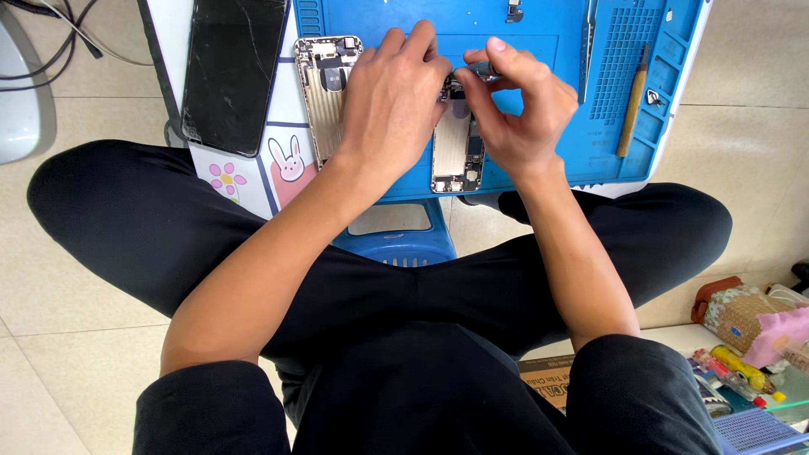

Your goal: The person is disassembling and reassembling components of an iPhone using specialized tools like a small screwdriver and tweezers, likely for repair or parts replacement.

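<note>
Two opened phone housings lie on a blue work mat [539,25]. My left hand [392,101] rests palm down between them, fingers on the top of the right-hand housing [456,152]. My right hand [514,105] pinches a small dark part [484,71] at that housing's upper end. The other housing [324,88] lies free just left of my left hand. A black cracked screen panel [232,72] lies further left, off the mat.
Metal tweezers [587,46] and a wooden-handled tool [633,105] lie on the mat's right side. A blue plastic stool [400,240] stands under the board. Boxes and coloured clutter [746,345] sit on the floor at lower right. Cables [59,34] at upper left.
</note>
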